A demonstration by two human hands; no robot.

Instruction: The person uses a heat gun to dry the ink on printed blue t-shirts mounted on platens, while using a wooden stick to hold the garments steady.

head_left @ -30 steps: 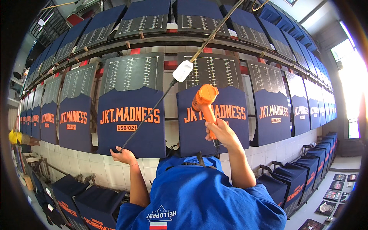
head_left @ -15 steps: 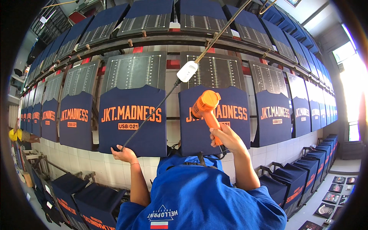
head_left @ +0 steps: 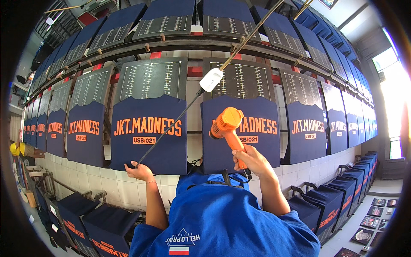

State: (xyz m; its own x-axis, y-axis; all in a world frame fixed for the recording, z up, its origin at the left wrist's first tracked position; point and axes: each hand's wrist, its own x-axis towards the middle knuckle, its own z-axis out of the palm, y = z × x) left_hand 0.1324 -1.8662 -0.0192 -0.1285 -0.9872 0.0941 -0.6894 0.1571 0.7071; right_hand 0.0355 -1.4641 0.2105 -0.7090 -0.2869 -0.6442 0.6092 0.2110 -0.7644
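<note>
My right hand (head_left: 253,161) grips the handle of an orange hair dryer (head_left: 231,118), its nozzle tilted down to the left. The dryer hovers over a navy T-shirt (head_left: 267,150) with orange lettering, hiding part of the print. Farther left, my left hand (head_left: 140,172) has its fingers closed on a black power cord (head_left: 166,132), beside the near edge of another printed navy T-shirt (head_left: 128,113). That cord runs up to a white plug connector (head_left: 211,80) hanging on a tan cable. Both shirts lie flat on dark printing boards (head_left: 152,77) with white ruler marks.
More shirt-covered boards (head_left: 306,128) curve away to both sides. A long rail (head_left: 180,42) with another row of boards runs behind. Draped boards (head_left: 338,192) also stand behind me on the right. A tan cable (head_left: 252,34) crosses overhead. Pale tiled floor (head_left: 85,173) shows below.
My right hand has lowered the hair dryer slightly toward me. My left hand stays at the near edge of the left shirt with the cord.
</note>
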